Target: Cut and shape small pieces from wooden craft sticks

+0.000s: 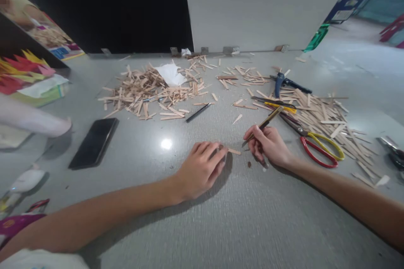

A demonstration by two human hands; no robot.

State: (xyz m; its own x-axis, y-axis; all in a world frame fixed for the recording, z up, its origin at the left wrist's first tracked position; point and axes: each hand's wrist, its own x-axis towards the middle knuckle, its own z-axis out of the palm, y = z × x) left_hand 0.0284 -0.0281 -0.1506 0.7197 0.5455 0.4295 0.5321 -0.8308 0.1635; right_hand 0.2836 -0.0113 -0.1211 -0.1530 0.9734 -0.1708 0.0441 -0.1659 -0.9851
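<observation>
The left hand (202,168) presses a small wood stick (234,151) flat, the right hand (268,145) grips a craft knife (263,125), scissors (315,145) lie right, bare table (221,227) below.

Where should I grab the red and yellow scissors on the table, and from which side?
Take the scissors by the handle loops, from the near right edge: the loops point there, lying flat and bare, while the blades run up-left into the wooden sticks.

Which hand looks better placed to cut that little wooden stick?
Probably the right hand: it grips the thin brass-coloured craft knife, tip beside the short pale wooden stick, which the left hand pins down.
</observation>
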